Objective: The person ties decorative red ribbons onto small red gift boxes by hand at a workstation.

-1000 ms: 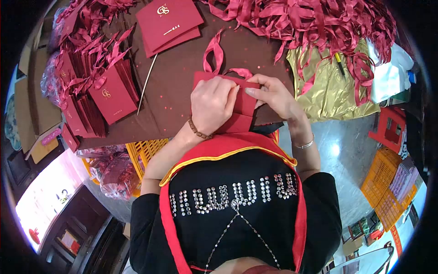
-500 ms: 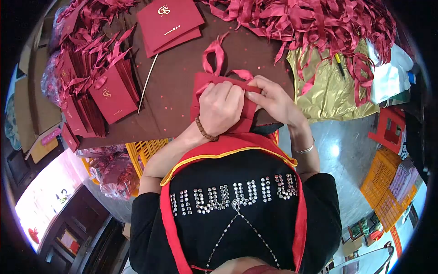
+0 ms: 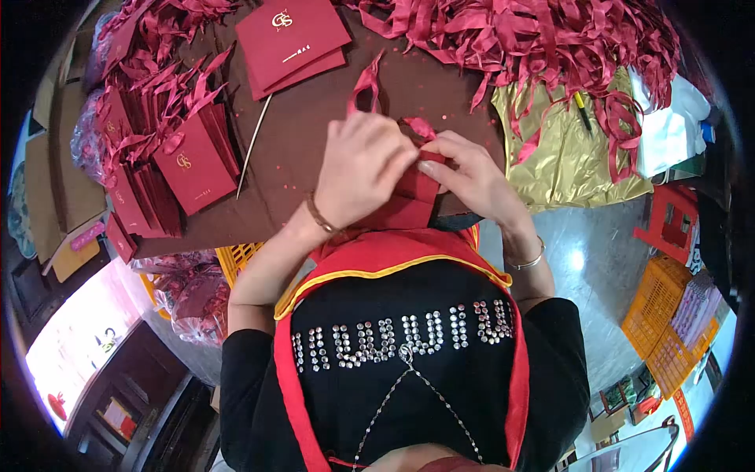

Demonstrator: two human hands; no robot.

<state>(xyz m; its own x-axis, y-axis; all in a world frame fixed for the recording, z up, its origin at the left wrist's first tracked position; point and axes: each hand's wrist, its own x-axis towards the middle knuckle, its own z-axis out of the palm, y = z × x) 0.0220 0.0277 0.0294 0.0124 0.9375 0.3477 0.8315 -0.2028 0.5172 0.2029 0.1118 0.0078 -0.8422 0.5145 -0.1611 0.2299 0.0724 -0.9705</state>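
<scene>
— Where was the red bag [image 3: 409, 203]?
— Centre of the frame, on the near edge of the brown table cover [image 3: 307, 157], just in front of the person's chest. Both hands covered most of it. Only a lower middle strip showed.

— Left hand [image 3: 358, 169]?
— Centre-left, back of the hand to the camera, fingers curled down over the bag's upper left part. It was touching the bag, but I couldn't tell whether it pinched or only pressed, because the fingertips were hidden.

— Right hand [image 3: 465, 175]?
— Centre-right. Thumb and fingers were narrowed onto the bag's top right edge, holding it, just beside a small ribbon loop [image 3: 421, 126].

— Which way did things lie?
— The bag's top edge ran left to right under both sets of fingertips. Its full outline was too covered to call a long axis. A ribbon handle [image 3: 366, 82] rose from that edge toward the top of the frame, lengthwise up-frame, beyond the knuckles. The left hand was nearer the handle and the right was nearer the loop.

— Around them?
— Ribboned bag stack [image 3: 189, 161] upper left, flat bags [image 3: 291, 35] at the top, a thin stick [image 3: 253, 145] between them. Ribbon heap [image 3: 535, 39] upper right, gold sheet [image 3: 566, 157] at right. All were apart from the hands.
</scene>
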